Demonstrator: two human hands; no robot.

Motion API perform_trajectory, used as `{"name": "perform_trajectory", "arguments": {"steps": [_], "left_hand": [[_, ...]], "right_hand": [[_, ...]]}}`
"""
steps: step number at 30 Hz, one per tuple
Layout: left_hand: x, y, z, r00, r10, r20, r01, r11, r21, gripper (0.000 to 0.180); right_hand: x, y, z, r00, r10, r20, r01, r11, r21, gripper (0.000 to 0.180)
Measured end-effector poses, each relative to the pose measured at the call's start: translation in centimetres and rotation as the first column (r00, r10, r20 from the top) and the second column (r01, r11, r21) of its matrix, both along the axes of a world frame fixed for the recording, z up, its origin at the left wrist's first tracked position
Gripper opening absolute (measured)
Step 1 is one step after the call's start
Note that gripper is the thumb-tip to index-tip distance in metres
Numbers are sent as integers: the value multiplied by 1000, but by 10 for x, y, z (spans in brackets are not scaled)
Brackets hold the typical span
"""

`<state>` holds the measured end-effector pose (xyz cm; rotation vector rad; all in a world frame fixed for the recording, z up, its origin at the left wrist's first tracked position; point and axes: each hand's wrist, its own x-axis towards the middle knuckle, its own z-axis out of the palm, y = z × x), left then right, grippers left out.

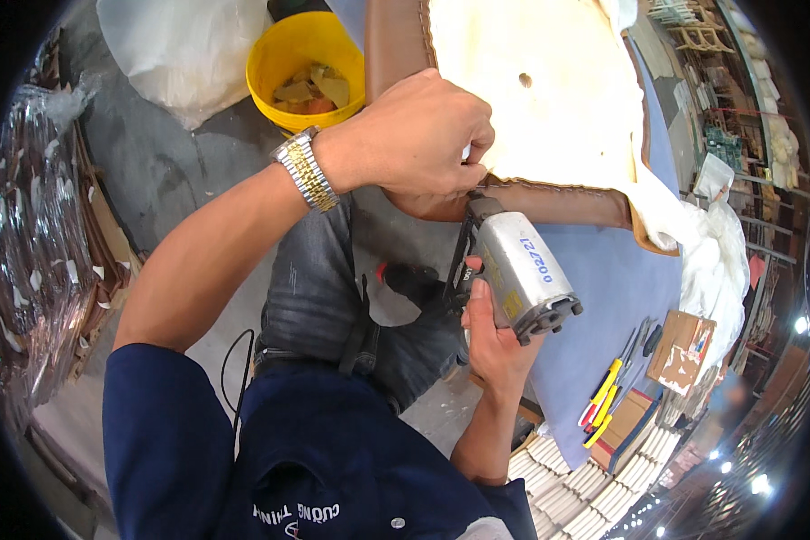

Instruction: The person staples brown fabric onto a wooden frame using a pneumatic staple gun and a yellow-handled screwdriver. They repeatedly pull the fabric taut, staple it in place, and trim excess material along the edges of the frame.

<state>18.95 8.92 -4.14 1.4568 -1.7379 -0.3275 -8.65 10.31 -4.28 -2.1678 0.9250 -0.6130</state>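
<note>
My left hand (423, 139), with a metal watch (306, 169) on its wrist, pinches the brown leather edge (558, 202) of an upholstered piece and presses it down at the corner. The piece's pale foam or backing (549, 90) faces up, with a small hole in it. My right hand (490, 337) grips a grey pneumatic staple gun (517, 270), nose pointed at the leather edge just beside my left fingers. The gun's tip is hidden behind my left hand.
The piece lies on a blue-grey covered table (621, 279). A yellow bucket (301, 58) with scraps stands on the floor. Yellow-handled tools (603, 396) and cardboard boxes (684, 346) sit at the table's near right. Plastic-wrapped material (36, 225) is stacked at left.
</note>
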Motion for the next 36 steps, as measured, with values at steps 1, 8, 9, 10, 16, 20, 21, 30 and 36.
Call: {"name": "perform_trajectory", "arguments": {"steps": [1,8,9,10,16,20,21,30,36], "left_hand": [[-1,-1,-2,1000,5,9,-5,1000,-24,23],[-5,3,-5,999,17,38,-16,1000,-26,23],[-6,4,-5,999,12,38,-12,1000,-4,23],[-4,5,-1,999,12,49,-12,1000,12,23],[1,3,-1,998,4,67,-3,1000,-18,21],[5,11,3,938,137,-319,-148,989,-8,20],[6,20,3,875,215,-433,-274,959,-77,21],[-60,110,-73,284,433,-856,-412,861,298,43],[-68,72,-60,263,258,-930,-300,938,176,50]], "right_hand": [[0,0,2,1000,1,-17,-1,1000,7,43],[9,11,18,975,-205,-82,218,950,223,30],[10,11,20,978,-190,-87,205,954,219,29],[13,10,24,981,-173,-84,187,959,213,28],[15,-7,22,997,-35,-69,46,986,160,22],[8,-6,47,973,-182,-140,216,931,294,22],[-6,-3,51,973,-199,-116,220,953,207,24],[-227,-101,66,641,-632,-436,334,741,-583,45],[-275,-130,2,705,-630,-325,367,716,-594,50]]}}
